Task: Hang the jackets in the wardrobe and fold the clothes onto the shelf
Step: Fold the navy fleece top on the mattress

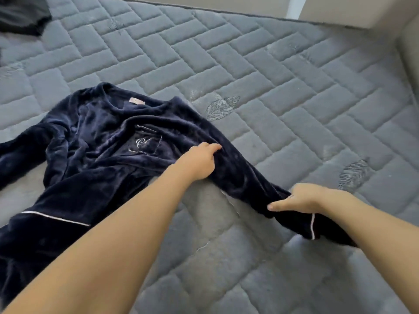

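A navy velvet long-sleeved top (97, 141) with white piping and an embroidered chest pocket lies spread face-up on the grey quilted mattress (272, 87). One sleeve stretches out toward the lower right. My left hand (199, 160) pinches that sleeve near the shoulder, fingers curled into the fabric. My right hand (303, 198) grips the same sleeve close to its cuff, thumb over the cloth. The other sleeve trails off the left edge of the view.
A black garment (22, 14) lies on the mattress at the far left corner. A beige wall or bed frame (408, 48) runs along the right side and the back. Leaf patterns are stitched into the mattress cover.
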